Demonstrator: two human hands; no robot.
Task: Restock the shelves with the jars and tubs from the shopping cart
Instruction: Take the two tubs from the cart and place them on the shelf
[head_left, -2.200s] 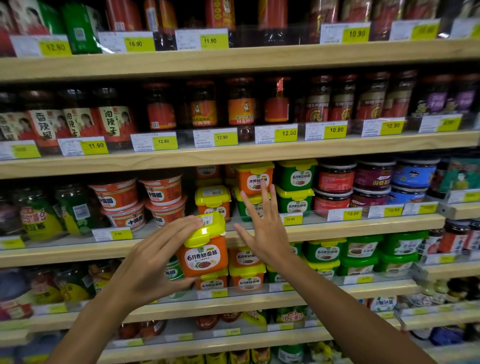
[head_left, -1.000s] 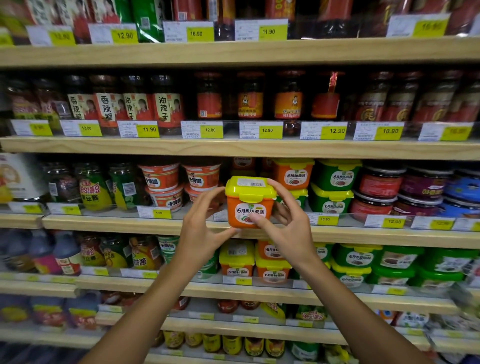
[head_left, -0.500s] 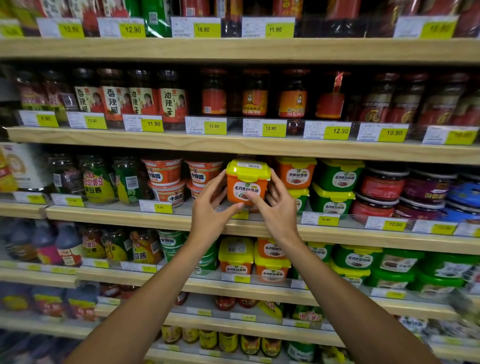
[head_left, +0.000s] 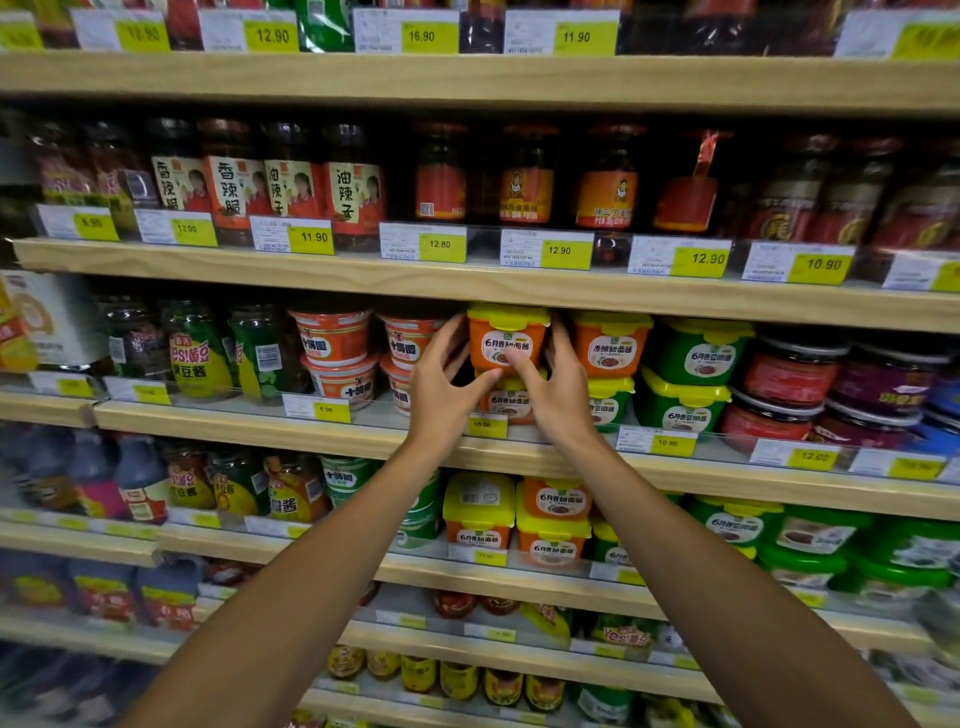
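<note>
Head camera: a person slots an orange tub (head_left: 506, 340) with a yellow snap-on lid onto the third shelf (head_left: 363, 434) from the top of a wooden-edged supermarket rack, setting it on top of a matching orange tub (head_left: 506, 402) already standing there. Both hands cup it — the left hand (head_left: 441, 387) curls its fingers round the tub's left side with the thumb reaching under the front, while the right hand (head_left: 558, 387) holds the right side, its thumb pressed on the printed label. The tub sits just under the lip of the shelf above, between stacked red-and-white round tubs (head_left: 332, 345) on its left and another orange tub (head_left: 612, 345) on its right.

By the look of it this one item is all but placed, with only the release left. The shopping cart is out of view, so how much stock remains cannot be told.

The tubs are squarish moulded plastic with rounded corners and glossy labels — orange or green bodies under yellow or green lids. Dark glass jars (head_left: 353, 182) with paper labels line the shelf above, behind clear strips carrying yellow price tags (head_left: 441, 244).
</note>
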